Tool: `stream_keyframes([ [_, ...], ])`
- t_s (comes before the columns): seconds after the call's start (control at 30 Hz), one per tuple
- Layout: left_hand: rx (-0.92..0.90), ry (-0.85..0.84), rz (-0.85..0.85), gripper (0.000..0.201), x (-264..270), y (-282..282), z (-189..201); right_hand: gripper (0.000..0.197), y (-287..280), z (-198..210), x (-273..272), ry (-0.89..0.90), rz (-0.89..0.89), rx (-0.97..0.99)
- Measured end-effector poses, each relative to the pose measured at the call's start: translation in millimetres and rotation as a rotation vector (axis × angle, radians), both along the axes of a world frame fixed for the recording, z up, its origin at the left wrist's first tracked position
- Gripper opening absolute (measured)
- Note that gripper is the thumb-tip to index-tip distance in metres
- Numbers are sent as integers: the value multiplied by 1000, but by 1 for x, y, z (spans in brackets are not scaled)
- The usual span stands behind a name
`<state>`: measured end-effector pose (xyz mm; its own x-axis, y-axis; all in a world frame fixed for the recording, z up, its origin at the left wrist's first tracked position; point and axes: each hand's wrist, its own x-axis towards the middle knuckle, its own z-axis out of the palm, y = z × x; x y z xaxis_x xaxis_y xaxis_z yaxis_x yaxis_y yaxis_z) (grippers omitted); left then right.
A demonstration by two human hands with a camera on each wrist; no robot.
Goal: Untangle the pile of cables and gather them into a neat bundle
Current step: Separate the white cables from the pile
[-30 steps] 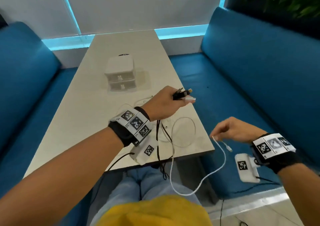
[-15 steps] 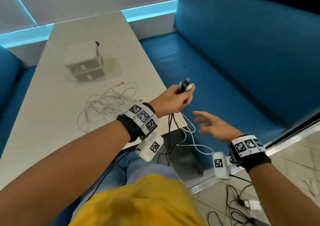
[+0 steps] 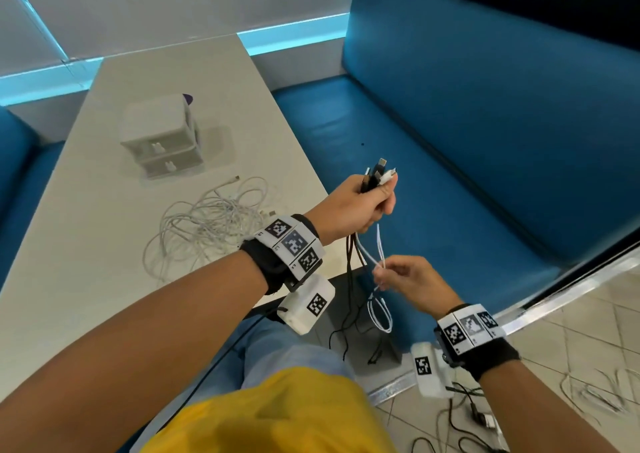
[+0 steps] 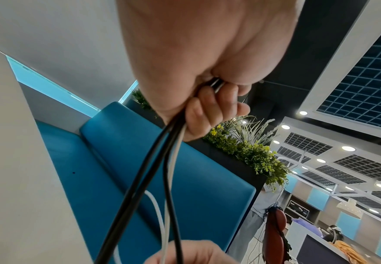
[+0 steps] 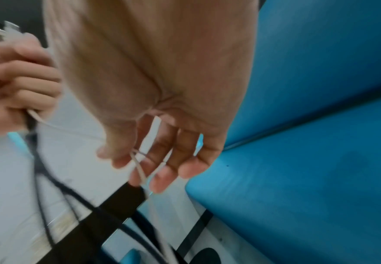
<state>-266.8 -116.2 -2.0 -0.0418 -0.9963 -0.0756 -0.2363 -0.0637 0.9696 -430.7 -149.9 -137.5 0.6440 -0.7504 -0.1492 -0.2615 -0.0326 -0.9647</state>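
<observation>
We are partway through the gathering step. Our left hand (image 3: pixel 360 206) has its grip wrapped round the plug ends of several black cables (image 3: pixel 351 279) and one white cable (image 3: pixel 379 310), held up over the blue bench seat (image 3: pixel 433 182) just past the table (image 3: pixel 86 210) edge. The plugs (image 3: pixel 379 173) point up and away from us, and the cords hang down from the fist, so the bunch's long axis runs roughly vertical. Below, our right hand (image 3: pixel 408 279) pinches the white cable between thumb and fingertips, the other fingers loosely spread; a loop of it dangles beneath.

A larger tangle of white cables (image 3: pixel 211 224) lies on the table, well apart from both hands, so we judge the task far from done.

Next, the move likely calls for drawing the right hand down the white cable to free its loop from the black ones, keeping the left grip firm so no plug slips out.
</observation>
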Motion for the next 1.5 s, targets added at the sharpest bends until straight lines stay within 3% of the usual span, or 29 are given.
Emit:
stream_keyframes([
  [0.2, 11, -1, -10, 49, -2, 2, 14, 9, -14, -47, -26, 82, -288, 20],
  [0.33, 9, -1, -26, 49, -2, 5, 25, 24, -14, -92, -43, 211, -428, 29],
  [0.4, 8, -3, -40, 49, -2, 5, 29, 25, -12, -113, -49, 350, -415, -6],
  [0.5, 10, 5, -51, 49, 0, 6, 34, 6, -3, -132, -53, 515, -350, 7],
  [0.67, -6, 38, -49, 51, -6, 9, 34, 19, 18, -141, -37, 635, -228, -130],
  [0.8, -19, -15, -22, 53, -4, 7, 31, 22, 25, -144, -29, 609, -93, -38],
  [0.87, 12, -73, -3, 53, 2, 6, 25, 36, 20, -135, -26, 624, 21, -37],
  [0.93, 37, -119, -4, 49, 9, 7, 16, 40, 2, -116, -24, 614, -2, -96],
  [1.03, 48, -106, -11, 40, 16, 10, 7, 23, -40, -65, -18, 428, -95, -233],
  [1.13, 48, -67, 33, 42, 23, 14, 8, 37, -65, 17, 7, 332, -78, -387],
  [1.23, 25, -42, 94, 46, 32, 16, 14, 51, -72, 90, 34, 480, 146, -510],
  [1.3, 24, -19, 120, 47, 40, 19, 20, 50, -70, 125, 49, 590, 231, -557],
  [1.33, 26, -6, 130, 47, 44, 20, 22, 46, -66, 141, 56, 555, 236, -573],
  [1.47, 26, 26, 152, 43, 54, 24, 29, 26, -31, 197, 84, -21, 143, -363],
  [1.5, 21, 28, 158, 39, 54, 24, 29, 27, -21, 207, 92, -70, 169, -319],
])
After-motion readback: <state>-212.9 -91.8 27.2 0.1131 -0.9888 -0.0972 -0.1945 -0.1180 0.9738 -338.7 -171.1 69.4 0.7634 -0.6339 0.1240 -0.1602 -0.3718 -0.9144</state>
